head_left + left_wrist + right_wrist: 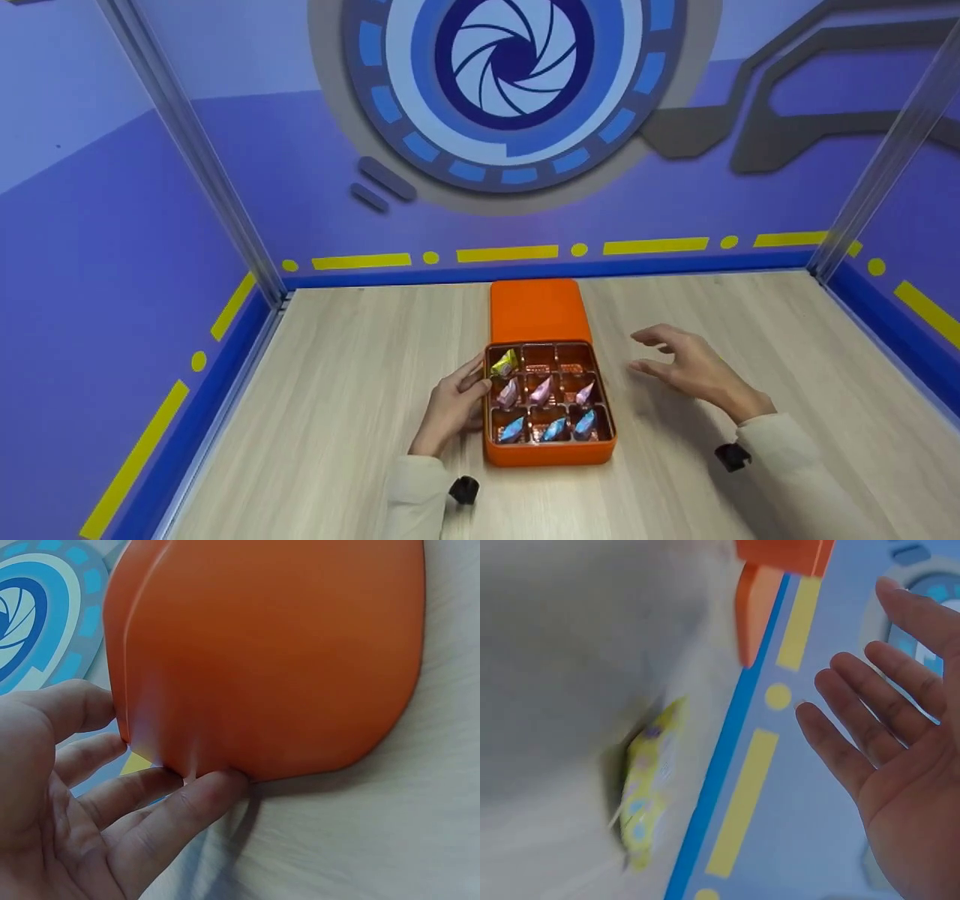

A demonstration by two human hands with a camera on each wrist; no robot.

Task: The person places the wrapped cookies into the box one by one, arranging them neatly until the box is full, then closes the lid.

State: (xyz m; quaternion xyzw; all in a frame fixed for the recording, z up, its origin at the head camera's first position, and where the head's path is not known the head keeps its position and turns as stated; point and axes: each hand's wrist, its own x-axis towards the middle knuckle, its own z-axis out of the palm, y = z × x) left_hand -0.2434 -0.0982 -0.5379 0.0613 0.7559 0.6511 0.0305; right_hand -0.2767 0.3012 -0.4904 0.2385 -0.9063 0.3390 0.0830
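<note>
An orange box [550,455] with a brown divided tray stands on the table. A yellow-wrapped candy [504,364] lies in its far left compartment, pink-wrapped candies [541,391] fill the middle row, and blue-wrapped candies [553,430] lie in the near row. My left hand [452,401] holds the box's left side, thumb at the rim; in the left wrist view its fingertips meet the orange wall [270,660]. To the right of the box my right hand [694,367] hovers with fingers spread and nothing held. Another yellow-wrapped candy [649,784] shows on the table in the right wrist view.
An orange lid [538,311] lies flat directly behind the box, near the back wall. Blue-purple panels [247,187] with yellow marks enclose the wood-patterned table [360,375] at the back and both sides.
</note>
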